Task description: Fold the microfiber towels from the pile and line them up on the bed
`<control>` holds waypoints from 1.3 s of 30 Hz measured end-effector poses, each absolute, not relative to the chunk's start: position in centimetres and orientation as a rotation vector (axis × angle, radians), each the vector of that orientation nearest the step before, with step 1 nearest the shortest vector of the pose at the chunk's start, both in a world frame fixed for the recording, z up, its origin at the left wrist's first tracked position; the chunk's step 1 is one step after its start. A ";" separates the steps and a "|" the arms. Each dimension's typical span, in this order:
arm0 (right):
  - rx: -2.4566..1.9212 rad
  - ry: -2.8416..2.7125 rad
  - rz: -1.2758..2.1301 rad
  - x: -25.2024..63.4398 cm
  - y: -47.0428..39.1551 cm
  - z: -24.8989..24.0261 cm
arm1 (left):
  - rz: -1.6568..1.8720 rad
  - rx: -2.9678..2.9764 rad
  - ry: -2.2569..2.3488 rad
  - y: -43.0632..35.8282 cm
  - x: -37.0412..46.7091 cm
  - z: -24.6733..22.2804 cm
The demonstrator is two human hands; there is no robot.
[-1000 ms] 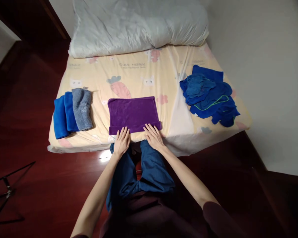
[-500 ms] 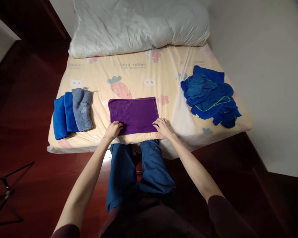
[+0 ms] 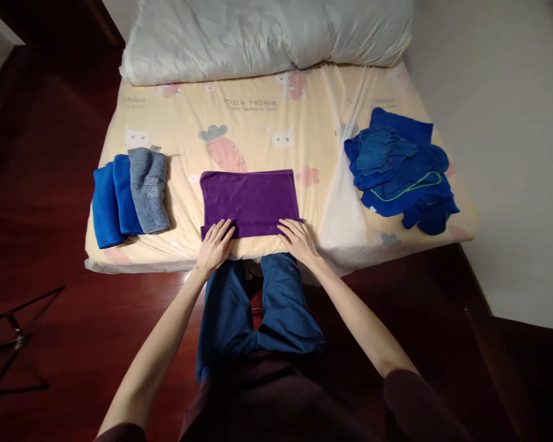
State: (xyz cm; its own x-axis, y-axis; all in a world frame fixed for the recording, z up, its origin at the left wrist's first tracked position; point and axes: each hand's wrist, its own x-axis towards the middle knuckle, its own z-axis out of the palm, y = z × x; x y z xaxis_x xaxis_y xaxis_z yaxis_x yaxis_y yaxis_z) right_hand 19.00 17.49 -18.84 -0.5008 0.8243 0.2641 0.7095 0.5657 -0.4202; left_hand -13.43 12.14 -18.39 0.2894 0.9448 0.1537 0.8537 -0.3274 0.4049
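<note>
A purple cloth (image 3: 249, 195) lies as a flat rectangle at the front of the bed, with a narrow strip folded over along its near edge. My left hand (image 3: 216, 244) rests on the left part of that strip, its fingers spread. On the right part lies my right hand (image 3: 297, 238), also with fingers spread and palm down. To the left, two blue folded cloths (image 3: 106, 206) and a grey fluffy one (image 3: 150, 190) overlap in a row. A loose pile of blue cloths (image 3: 399, 166) is on the right side of the bed.
The bed (image 3: 166, 126) has a yellow sheet with rabbit and carrot prints. A thick pale quilt (image 3: 258, 40) lies across its far end. A black stand (image 3: 18, 337) is on the dark red floor at the lower left.
The near edge of the purple cloth is now folded over into a strip. Both hands have gone from curled fingers at the edge to lying spread on it. The view has shifted slightly.
</note>
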 end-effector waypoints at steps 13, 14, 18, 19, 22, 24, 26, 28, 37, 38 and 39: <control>-1.343 -2.442 0.294 19.6 18.5 -20.9 | 0.400 2.304 1.641 12.7 -16.6 -20.3; -1.360 -2.437 0.290 19.5 18.7 -21.0 | 0.399 2.309 1.640 12.9 -16.7 -20.3; -1.349 -2.434 0.279 19.7 19.3 -21.1 | 0.393 2.311 1.633 13.3 -17.1 -19.7; -1.325 -2.436 0.275 20.0 19.2 -20.9 | 0.385 2.314 1.621 13.1 -17.3 -19.5; -1.244 -2.443 0.284 21.4 18.3 -20.2 | 0.378 2.337 1.546 11.7 -17.9 -18.7; -1.185 -2.455 0.329 22.4 17.3 -19.8 | 0.397 2.342 1.488 10.3 -18.4 -18.3; -1.126 -2.466 0.423 23.3 16.3 -19.7 | 0.428 2.325 1.452 8.8 -18.9 -18.5; -1.109 -2.420 0.539 23.8 15.6 -19.9 | 0.471 2.281 1.453 7.6 -19.4 -19.2; -1.220 -1.897 0.806 24.0 16.1 -21.4 | 0.908 1.926 1.595 6.9 -20.3 -21.4; -1.237 -1.885 0.809 24.0 16.1 -21.3 | 0.935 1.881 1.636 7.1 -20.2 -21.2; -1.253 -1.874 0.812 24.1 16.1 -21.3 | 0.955 1.840 1.674 7.2 -20.1 -21.1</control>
State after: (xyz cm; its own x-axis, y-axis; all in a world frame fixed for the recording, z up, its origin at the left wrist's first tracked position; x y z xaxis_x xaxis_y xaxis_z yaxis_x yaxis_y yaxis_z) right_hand 24.08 16.12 -21.32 -0.2608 0.9394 0.2226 0.4798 0.3262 -0.8145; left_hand -20.11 7.18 -21.07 0.0124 0.9838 0.1786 0.6545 -0.1431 0.7424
